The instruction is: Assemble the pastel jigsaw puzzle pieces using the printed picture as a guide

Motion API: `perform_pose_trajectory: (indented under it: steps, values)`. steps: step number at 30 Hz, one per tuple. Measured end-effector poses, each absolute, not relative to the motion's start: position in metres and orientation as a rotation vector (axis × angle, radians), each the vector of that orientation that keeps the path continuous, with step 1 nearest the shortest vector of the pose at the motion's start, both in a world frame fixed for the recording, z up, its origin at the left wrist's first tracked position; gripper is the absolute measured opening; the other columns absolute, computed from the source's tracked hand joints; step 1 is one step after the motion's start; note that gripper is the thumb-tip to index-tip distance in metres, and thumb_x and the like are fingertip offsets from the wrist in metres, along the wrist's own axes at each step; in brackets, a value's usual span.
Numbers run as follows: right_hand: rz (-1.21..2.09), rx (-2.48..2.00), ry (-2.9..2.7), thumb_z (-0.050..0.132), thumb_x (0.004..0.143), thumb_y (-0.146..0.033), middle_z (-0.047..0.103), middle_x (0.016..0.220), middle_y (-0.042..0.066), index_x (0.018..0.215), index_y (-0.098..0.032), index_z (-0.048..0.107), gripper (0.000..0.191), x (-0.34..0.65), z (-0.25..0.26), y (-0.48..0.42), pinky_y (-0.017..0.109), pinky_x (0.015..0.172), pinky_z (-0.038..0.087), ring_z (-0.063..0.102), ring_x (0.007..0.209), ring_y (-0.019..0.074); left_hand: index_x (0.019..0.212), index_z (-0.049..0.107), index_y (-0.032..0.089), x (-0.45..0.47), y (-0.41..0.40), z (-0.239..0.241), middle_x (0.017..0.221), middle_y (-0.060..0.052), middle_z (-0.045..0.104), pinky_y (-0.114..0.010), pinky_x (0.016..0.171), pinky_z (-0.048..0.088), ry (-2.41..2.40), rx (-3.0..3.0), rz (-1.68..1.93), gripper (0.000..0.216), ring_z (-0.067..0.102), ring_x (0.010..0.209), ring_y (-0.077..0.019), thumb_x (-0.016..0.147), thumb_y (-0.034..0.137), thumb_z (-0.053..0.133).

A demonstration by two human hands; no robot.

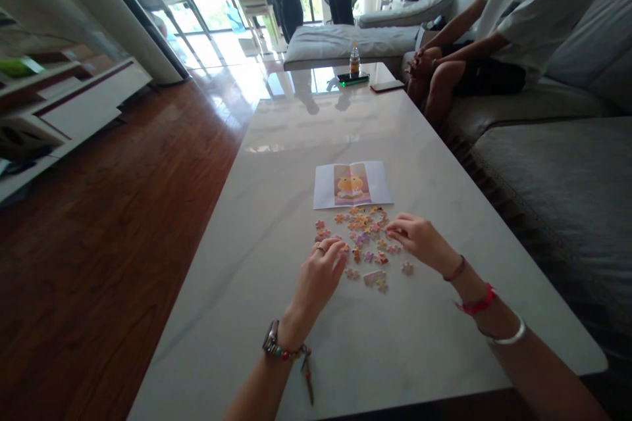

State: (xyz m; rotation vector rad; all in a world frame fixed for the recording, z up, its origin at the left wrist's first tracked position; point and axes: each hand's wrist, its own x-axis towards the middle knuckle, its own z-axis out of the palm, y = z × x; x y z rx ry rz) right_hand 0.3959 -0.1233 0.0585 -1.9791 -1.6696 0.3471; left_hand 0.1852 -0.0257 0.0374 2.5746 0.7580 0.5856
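Loose jigsaw puzzle pieces [363,237] in orange, pink and purple lie spread on the white marble-look table [237,256]. At the left side of the pile is my left hand [318,276], its fingers curled together at an orange puzzle piece [344,248]. My right hand [419,238] pinches at the pile's right edge, with a small pink piece at its fingertips. A few joined pieces [376,280] and a single pale piece [407,268] lie nearer to me. Just beyond the pile, a creased paper sheet [323,187] shows a printed picture of yellow figures.
A bottle [354,59], a dark phone-like object [353,78] and a flat tablet-like object [387,86] rest at the table's far end. A person [533,26] sits on the grey sofa [557,151] at right. Two people stand by the windows.
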Motion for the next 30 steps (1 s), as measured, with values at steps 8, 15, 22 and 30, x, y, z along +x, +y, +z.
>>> perform_pose_trajectory:
  steps: [8,15,22,30]
  values:
    - [0.347,-1.912,-1.744,0.055,0.072,-0.012,0.059,0.078,0.005,0.077,-0.013,0.063,0.01,0.393,0.052,-0.053,0.021,0.065,0.041,0.053,0.067,0.0114,0.095,0.053,0.019,0.207,0.004,0.04,0.098,-0.005,0.057,-0.033,0.082,0.044,0.841,2.571,0.57,0.018,0.053,0.093,-0.0178,0.078,0.018,0.045]
    - [0.422,-2.091,-1.851,0.055,0.073,-0.014,0.055,0.081,0.005,0.077,-0.014,0.062,0.008,0.388,0.041,-0.094,0.02,0.066,0.039,0.053,0.071,0.0117,0.092,0.054,0.019,0.211,-0.007,0.038,0.096,-0.005,0.057,-0.033,0.082,0.044,0.842,2.56,0.513,0.017,0.053,0.088,-0.0178,0.078,0.017,0.046]
    - [0.398,-2.198,-1.994,0.05,0.076,-0.016,0.052,0.089,0.006,0.079,-0.015,0.057,0.008,0.388,0.04,-0.089,0.02,0.066,0.037,0.053,0.071,0.0113,0.089,0.055,0.019,0.202,-0.016,0.033,0.094,-0.004,0.058,-0.031,0.08,0.044,0.845,2.552,0.53,0.014,0.054,0.088,-0.0175,0.078,0.02,0.046]
    - [0.569,-2.006,-1.838,0.052,0.068,-0.007,0.057,0.064,0.001,0.077,-0.014,0.058,0.013,0.387,0.044,-0.101,0.02,0.058,0.039,0.054,0.061,0.0114,0.087,0.056,0.02,0.196,-0.029,0.038,0.094,-0.004,0.059,-0.03,0.078,0.046,0.799,2.493,0.591,0.013,0.055,0.089,-0.0161,0.079,0.02,0.045]
